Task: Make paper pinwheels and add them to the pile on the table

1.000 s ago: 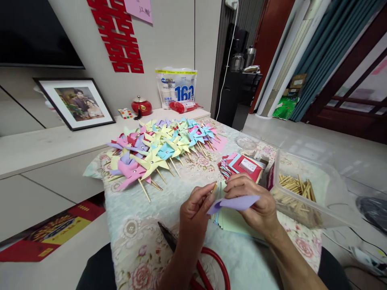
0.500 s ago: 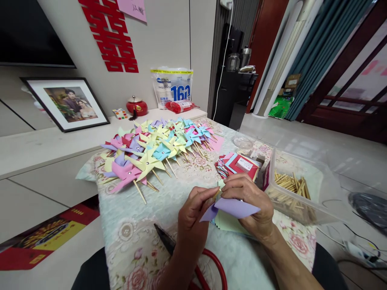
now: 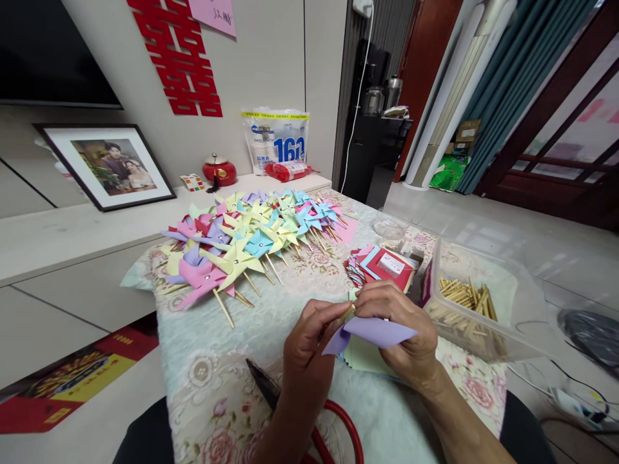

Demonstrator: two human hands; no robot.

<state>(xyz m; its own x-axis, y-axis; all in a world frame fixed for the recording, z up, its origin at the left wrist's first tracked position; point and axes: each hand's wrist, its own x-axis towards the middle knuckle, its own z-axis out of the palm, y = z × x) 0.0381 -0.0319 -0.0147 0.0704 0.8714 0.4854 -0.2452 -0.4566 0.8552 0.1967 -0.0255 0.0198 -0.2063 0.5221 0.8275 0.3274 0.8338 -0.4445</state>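
Note:
Above the front of the table, both my hands are closed around a purple paper pinwheel point(image 3: 380, 331) with curved blades. My left hand point(image 3: 307, 345) pinches a thin wooden stick point(image 3: 349, 312) at the pinwheel's edge, thumb and forefinger pressed together. From the other side, my right hand point(image 3: 406, 322) grips the purple paper, its fingertips almost meeting the left ones. Whatever lies between the fingertips is hidden. Pale green paper sheets point(image 3: 365, 358) show beneath the hands. Scissors with red handles point(image 3: 349, 422) lie under my left forearm, blades pointing away.
Several finished pinwheels point(image 3: 235, 261) are heaped at the table's far left. A clear plastic box point(image 3: 483, 335) of wooden sticks point(image 3: 464, 296) stands at right. Beyond my hands lie coloured papers point(image 3: 372, 258). A framed photo point(image 3: 109, 164) and a red jar point(image 3: 219, 171) stand on the cabinet.
Almost nothing differs. The purple pinwheel and my fingers have shifted very slightly, with the same grip kept.

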